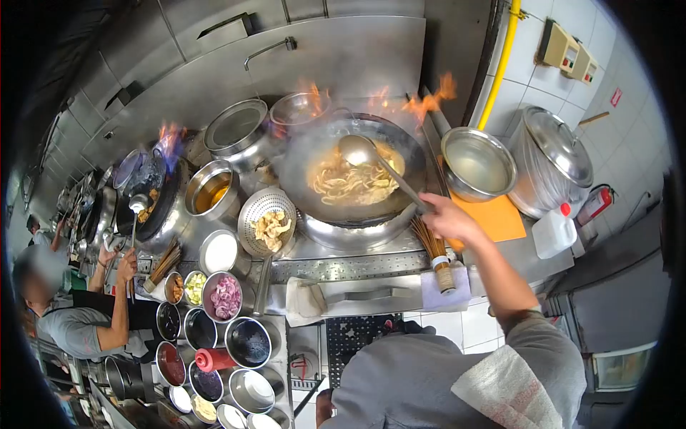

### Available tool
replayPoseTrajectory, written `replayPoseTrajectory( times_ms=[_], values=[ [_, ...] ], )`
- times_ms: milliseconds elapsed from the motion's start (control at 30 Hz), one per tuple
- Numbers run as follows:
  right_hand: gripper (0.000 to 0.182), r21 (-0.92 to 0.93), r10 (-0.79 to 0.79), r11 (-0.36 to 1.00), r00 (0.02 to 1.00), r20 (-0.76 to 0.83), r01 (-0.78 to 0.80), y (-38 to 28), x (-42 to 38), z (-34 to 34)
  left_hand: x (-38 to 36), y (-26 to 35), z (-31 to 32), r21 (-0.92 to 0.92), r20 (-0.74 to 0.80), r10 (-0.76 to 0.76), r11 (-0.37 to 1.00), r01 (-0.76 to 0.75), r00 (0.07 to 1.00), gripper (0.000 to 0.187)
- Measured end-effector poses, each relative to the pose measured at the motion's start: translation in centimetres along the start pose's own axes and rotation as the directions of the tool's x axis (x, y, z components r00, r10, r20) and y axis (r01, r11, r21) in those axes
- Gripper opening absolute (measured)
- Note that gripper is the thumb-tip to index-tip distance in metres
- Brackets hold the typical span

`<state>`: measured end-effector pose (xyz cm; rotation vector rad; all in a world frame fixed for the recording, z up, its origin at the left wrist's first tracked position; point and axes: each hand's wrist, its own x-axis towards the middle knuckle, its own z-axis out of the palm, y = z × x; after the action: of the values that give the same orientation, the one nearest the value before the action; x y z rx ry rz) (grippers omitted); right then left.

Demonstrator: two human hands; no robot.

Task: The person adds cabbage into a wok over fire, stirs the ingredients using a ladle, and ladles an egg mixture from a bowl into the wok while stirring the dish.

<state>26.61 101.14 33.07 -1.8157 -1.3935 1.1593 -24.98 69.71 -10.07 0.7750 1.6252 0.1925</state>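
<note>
We're right over the wok (296,187), seated on its burner ring, and the noodles (346,189) lie in broth at its middle with steam lifting off. The right hand (449,217) is closed around the handle of the ladle (357,150), well back from the bowl; that long grip probably keeps the fingers clear of the heat, with flames (431,101) leaping behind the wok's rim. We see the ladle's bowl over the noodles, its handle slanting back across the rim. The left hand is out of sight, so we cannot tell what it's doing.

Just left of the wok we have the strainer (247,227), cradling pale pieces (271,230), its handle pointing towards the person, handy for a grab, we'd judge. Near the right forearm, the brush (434,247) stands on a folded cloth (461,280), likely there to catch drips. Beyond it, a bowl (457,184) of cloudy liquid sits on the orange board (500,218).

Down on our left, onions (226,297) and sauce pots (249,342) crowd together, presumably for quick reach. Farther left, a co-worker (86,322) holds another ladle (134,229) at another wok (168,189).
</note>
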Motion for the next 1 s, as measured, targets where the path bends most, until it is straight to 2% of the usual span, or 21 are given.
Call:
replayPoseTrajectory(
  times_ms=[33, 133, 233, 333, 433, 467, 567, 600, 633, 667, 767, 900, 933, 1000],
  values=[
    [0.065, -0.047, -0.016, 0.999, 1.000, -0.021, 0.015, -0.8, 0.5, 0.9, 0.0, 0.0, 0.1, 0.000, 0.002, 0.000, 1.000, 0.000, 1.000, 0.026],
    [0.065, 0.004, -0.041, 0.999, 0.999, 0.015, 0.041, -0.6, 1.1, 2.6, -0.2, -0.2, 0.1, -0.006, 0.003, -0.001, 1.000, 0.001, 1.000, 0.025],
    [0.066, 0.116, -0.014, 0.993, 0.988, 0.155, -0.004, 1.4, -1.0, -0.7, -0.1, 0.1, -0.1, -0.019, 0.003, 0.001, 1.000, -0.001, 1.000, 0.024],
    [0.060, 0.037, 0.047, 0.998, 0.996, 0.073, -0.050, 1.2, -1.5, -2.6, -0.1, -0.2, -0.2, -0.027, 0.005, -0.005, 1.000, 0.005, 1.000, 0.023],
    [0.059, -0.108, -0.058, 0.993, 0.998, -0.022, 0.056, -1.1, 0.6, 0.8, -0.6, -0.3, -0.2, -0.027, 0.009, -0.011, 1.000, 0.011, 1.000, 0.023],
    [0.060, -0.103, -0.064, 0.993, 0.996, -0.059, 0.058, -1.1, 1.3, 2.1, -0.9, -0.5, 0.0, -0.030, 0.011, -0.011, 0.999, 0.011, 1.000, 0.022],
    [0.061, 0.036, -0.048, 0.998, 0.996, 0.078, 0.046, 0.8, 0.9, 1.4, -1.3, -0.8, -0.2, -0.056, 0.007, -0.011, 0.998, 0.011, 1.000, 0.022],
    [0.061, 0.105, -0.001, 0.994, 0.990, 0.140, -0.014, 1.0, -0.3, -0.2, -1.5, -0.8, -0.3, -0.068, 0.004, -0.014, 0.998, 0.014, 1.000, 0.022],
    [0.061, 0.033, -0.028, 0.999, 0.992, 0.120, 0.024, 2.4, -0.5, -1.7, -1.7, -0.8, -0.3, -0.085, 0.001, -0.018, 0.996, 0.018, 1.000, 0.021],
    [0.062, 0.006, 0.081, 0.997, 0.990, 0.118, -0.083, 0.3, -2.4, -3.0, -1.8, -0.7, -0.3, -0.101, -0.002, -0.022, 0.995, 0.021, 1.000, 0.021],
    [0.062, -0.086, 0.068, 0.994, 0.997, 0.048, -0.064, 0.0, -1.1, -3.7, -2.3, -0.6, -0.4, -0.122, -0.008, -0.032, 0.992, 0.030, 0.999, 0.021],
    [0.062, -0.094, -0.077, 0.993, 0.995, -0.071, 0.070, 0.1, 1.8, 2.1, -2.4, -1.1, 0.0, -0.124, -0.006, -0.035, 0.992, 0.034, 0.999, 0.020],
    [0.061, -0.104, -0.058, 0.993, 0.998, -0.018, 0.056, -0.2, 1.1, 2.1, -2.4, -1.1, -0.2, -0.122, -0.005, -0.035, 0.992, 0.035, 0.999, 0.020],
    [0.063, 0.000, 0.020, 1.000, 0.999, 0.041, -0.020, 0.2, -1.0, 0.0, -1.9, -1.1, -0.9, -0.123, -0.001, -0.036, 0.992, 0.036, 0.999, 0.020]
  ],
)
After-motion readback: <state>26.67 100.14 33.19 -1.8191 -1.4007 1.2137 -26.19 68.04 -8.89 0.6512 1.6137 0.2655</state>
